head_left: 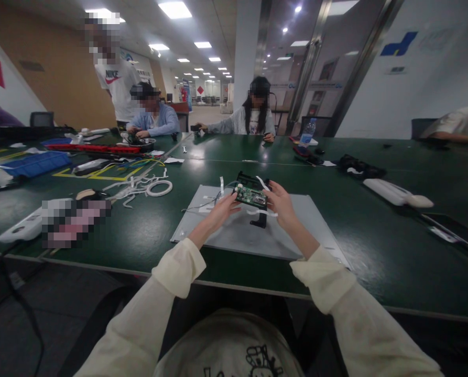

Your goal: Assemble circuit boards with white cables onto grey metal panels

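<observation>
Between my two hands a green circuit board (251,196) is held up, tilted toward me, above a flat grey panel (226,238). My left hand (225,208) pinches its left edge. On the opposite edge, my right hand (280,201) grips it with fingers closed. A black bracket-like part (246,179) shows just behind the board, and whether it is joined to it I cannot tell. Below the board, a black piece (259,220) lies or hangs over the panel. White strips (262,213) stick out around it, and a thin grey cable (202,205) runs off to the left.
On the green table (147,246), white cable coils (159,187) lie to the left, with a blue tray (35,165) farther back. White housings (396,193) and a dark bundle (361,166) are at right. A water bottle (307,132) stands at the far side, where people sit.
</observation>
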Demonstrator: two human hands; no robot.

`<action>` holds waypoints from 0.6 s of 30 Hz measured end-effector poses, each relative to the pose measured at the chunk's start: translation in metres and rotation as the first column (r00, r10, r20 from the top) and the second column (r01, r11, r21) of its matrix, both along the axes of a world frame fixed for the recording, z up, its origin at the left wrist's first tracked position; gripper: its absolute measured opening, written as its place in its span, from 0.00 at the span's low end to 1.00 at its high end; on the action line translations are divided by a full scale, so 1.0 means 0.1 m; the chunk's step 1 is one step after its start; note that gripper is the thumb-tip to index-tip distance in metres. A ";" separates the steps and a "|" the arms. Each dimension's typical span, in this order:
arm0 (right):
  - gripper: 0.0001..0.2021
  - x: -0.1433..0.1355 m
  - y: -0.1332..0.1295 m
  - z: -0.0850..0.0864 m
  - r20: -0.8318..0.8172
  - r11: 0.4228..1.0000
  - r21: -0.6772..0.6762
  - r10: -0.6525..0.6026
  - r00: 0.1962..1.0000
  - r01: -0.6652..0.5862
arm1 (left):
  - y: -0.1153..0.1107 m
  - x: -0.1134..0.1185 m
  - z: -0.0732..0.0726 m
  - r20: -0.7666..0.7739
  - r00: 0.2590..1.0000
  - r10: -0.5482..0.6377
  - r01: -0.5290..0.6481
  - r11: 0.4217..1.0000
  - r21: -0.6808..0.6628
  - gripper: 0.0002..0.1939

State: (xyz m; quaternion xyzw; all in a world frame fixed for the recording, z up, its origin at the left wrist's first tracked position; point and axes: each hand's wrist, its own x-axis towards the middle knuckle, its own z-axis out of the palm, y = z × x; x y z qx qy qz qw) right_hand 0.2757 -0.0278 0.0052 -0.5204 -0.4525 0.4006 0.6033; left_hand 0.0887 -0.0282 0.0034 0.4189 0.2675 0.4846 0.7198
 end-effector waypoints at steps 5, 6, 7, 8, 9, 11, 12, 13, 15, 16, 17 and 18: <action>0.31 0.06 0.04 -0.04 0.008 1.000 -0.022 -0.005 1.000 0.005 | -0.10 -0.04 0.08 -0.139 0.990 -0.020 0.032 0.996 0.080 0.13; 0.31 0.06 0.04 -0.04 0.009 1.000 -0.027 -0.006 1.000 0.006 | -0.13 -0.05 0.09 -0.180 0.983 -0.031 0.049 0.994 0.097 0.15; 0.30 0.06 0.04 -0.04 0.010 0.999 -0.033 -0.006 1.000 0.007 | -0.16 -0.07 0.10 -0.222 0.974 -0.042 0.067 0.992 0.105 0.16; 0.30 0.06 0.03 -0.04 0.011 0.999 -0.042 -0.009 1.000 0.009 | -0.19 -0.09 0.10 -0.263 0.963 -0.054 0.084 0.991 0.105 0.17; 0.29 0.06 0.03 -0.04 0.011 0.999 -0.052 -0.012 1.000 0.013 | -0.24 -0.11 0.10 -0.303 0.951 -0.065 0.099 0.990 0.100 0.17; 0.29 0.06 0.01 -0.03 0.008 0.997 -0.079 -0.013 1.000 0.014 | -0.33 -0.18 0.09 -0.371 0.925 -0.082 0.128 0.987 0.100 0.17; 0.29 0.06 0.00 -0.03 0.008 0.996 -0.092 -0.011 1.000 0.011 | -0.39 -0.21 0.09 -0.400 0.912 -0.089 0.145 0.983 0.111 0.17; 0.29 0.06 0.00 -0.04 0.010 0.995 -0.104 -0.005 1.000 0.006 | -0.45 -0.26 0.08 -0.424 0.901 -0.093 0.163 0.978 0.130 0.19; 0.28 0.06 -0.02 -0.04 0.027 0.992 -0.125 0.019 0.999 -0.015 | -0.55 -0.34 0.07 -0.457 0.885 -0.087 0.182 0.969 0.168 0.19; 0.27 0.06 -0.03 -0.04 0.042 0.990 -0.137 0.032 0.999 -0.026 | -0.59 -0.39 0.06 -0.470 0.880 -0.069 0.177 0.966 0.189 0.18; 0.27 0.06 -0.04 -0.04 0.058 0.988 -0.149 0.042 0.997 -0.033 | -0.63 -0.43 0.05 -0.485 0.873 -0.046 0.165 0.964 0.207 0.17; 0.27 0.06 -0.04 -0.04 0.073 0.986 -0.162 0.051 0.996 -0.039 | -0.65 -0.47 0.04 -0.502 0.865 -0.017 0.148 0.964 0.222 0.16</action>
